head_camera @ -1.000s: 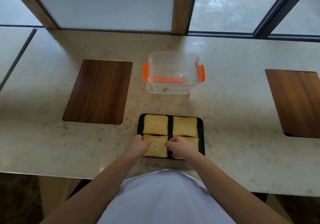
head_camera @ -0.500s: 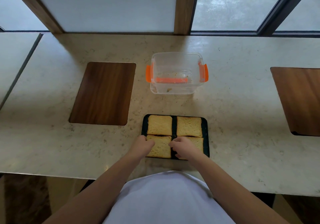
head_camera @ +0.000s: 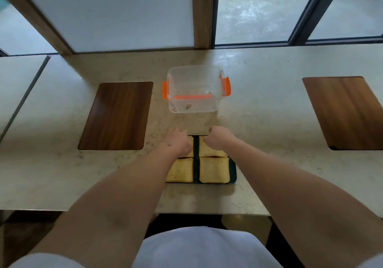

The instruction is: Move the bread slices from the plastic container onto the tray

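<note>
A black tray [head_camera: 233, 172] sits at the counter's near edge and holds several toasted bread slices. The two near slices [head_camera: 180, 170] [head_camera: 214, 170] lie fully in sight. My left hand [head_camera: 177, 141] lies palm down over the far left slice [head_camera: 190, 153] with its fingers spread past the tray's far edge. My right hand [head_camera: 220, 139] is curled over the far end of the far right slice [head_camera: 213, 153], and its fingertips are hidden. The clear plastic container [head_camera: 194, 75] with orange clips stands just beyond the tray and holds only crumbs.
Two dark wooden inlays are set in the stone counter, one to the left [head_camera: 117, 115] and one to the right [head_camera: 345, 112]. Window frames rise behind the container. The counter's front edge runs just below the tray.
Both hands have moved forward from the two near slices to the two far slices at the tray's far edge. The camera has tilted up, so everything sits lower in view.
</note>
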Demonstrator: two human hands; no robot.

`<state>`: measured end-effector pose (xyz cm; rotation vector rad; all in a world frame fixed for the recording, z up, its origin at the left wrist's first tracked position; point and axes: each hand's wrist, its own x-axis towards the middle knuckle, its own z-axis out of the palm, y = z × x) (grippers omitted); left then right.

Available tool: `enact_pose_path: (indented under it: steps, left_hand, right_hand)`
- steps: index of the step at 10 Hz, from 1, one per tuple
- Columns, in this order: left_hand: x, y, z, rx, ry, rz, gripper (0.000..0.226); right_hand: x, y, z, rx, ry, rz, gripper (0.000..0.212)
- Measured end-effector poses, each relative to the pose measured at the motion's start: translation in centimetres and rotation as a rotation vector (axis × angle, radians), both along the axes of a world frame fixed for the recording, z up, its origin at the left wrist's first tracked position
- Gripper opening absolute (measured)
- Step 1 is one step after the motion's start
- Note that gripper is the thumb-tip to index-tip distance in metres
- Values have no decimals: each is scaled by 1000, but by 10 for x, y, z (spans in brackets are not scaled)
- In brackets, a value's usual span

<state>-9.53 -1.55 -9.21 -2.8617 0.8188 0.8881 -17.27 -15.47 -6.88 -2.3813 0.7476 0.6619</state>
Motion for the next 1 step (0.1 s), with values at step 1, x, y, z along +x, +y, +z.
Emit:
enact_pose_path:
  steps: [1]
  left_hand:
    - [-18,-2,5,-108,48,78,56]
  right_hand:
    - [-14,12,0,-60,23,19,36]
